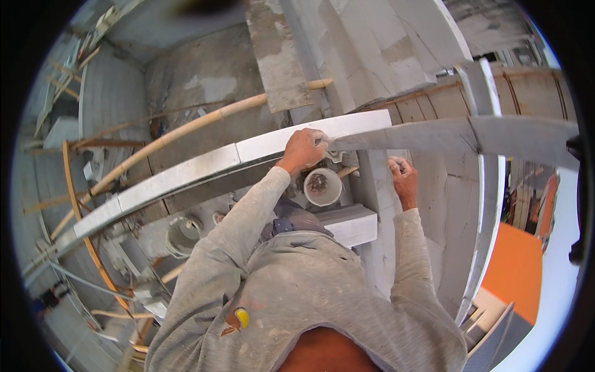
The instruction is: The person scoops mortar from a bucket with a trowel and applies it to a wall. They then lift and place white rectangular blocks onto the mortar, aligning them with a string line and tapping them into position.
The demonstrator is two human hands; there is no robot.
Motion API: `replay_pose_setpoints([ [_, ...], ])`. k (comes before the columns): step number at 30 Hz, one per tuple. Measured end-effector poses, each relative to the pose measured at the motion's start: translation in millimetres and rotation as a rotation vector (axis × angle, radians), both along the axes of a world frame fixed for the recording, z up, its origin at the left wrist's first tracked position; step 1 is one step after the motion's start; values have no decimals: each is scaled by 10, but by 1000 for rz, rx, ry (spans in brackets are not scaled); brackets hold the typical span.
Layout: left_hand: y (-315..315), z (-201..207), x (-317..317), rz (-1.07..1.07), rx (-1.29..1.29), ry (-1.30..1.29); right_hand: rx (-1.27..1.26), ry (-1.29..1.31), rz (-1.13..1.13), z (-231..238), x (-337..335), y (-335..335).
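Observation:
My left hand is closed, fingertips pinched together, just over a row of white blocks. Something thin and pale seems to show at its fingertips, too small to name. Farther right, my right hand is closed with curled fingers beside a grey block wall; whatever it may hold is hidden. A long grey strip runs from near my left hand toward the right edge. Below the left hand stands a pale bucket with grey residue inside. Close to my body lies a white block.
A bamboo pole crosses the left side beyond the block row. Wooden framing stands at the far left, near another bucket. A cement-stained board slants down at the top. An upright grey post and orange panel are right.

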State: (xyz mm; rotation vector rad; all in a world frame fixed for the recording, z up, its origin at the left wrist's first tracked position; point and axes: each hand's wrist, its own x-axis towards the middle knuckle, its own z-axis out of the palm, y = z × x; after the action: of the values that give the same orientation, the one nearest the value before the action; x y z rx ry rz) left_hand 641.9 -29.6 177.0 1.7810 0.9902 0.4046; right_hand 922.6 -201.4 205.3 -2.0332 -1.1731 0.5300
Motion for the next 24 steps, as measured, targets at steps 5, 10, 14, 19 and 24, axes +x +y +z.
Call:
replay_pose_setpoints([
  [5, -78, -11, 18, 3, 117, 1, -53, 69, -88, 39, -561, -393],
  [10, -197, -58, 58, 84, 83, -109, 30, 145, -74, 150, -1325, -522],
  [14, -267, -115, 100, 109, 180, -194, -57, 190, -88, 432, -1578, -418],
  [19, -275, -124, 41, 49, 67, -181, 99, 129, 109, 696, -1890, -93],
  [24, -259, -283, -29, -31, -34, -309, 17, 317, 117, 589, -2209, 558],
])
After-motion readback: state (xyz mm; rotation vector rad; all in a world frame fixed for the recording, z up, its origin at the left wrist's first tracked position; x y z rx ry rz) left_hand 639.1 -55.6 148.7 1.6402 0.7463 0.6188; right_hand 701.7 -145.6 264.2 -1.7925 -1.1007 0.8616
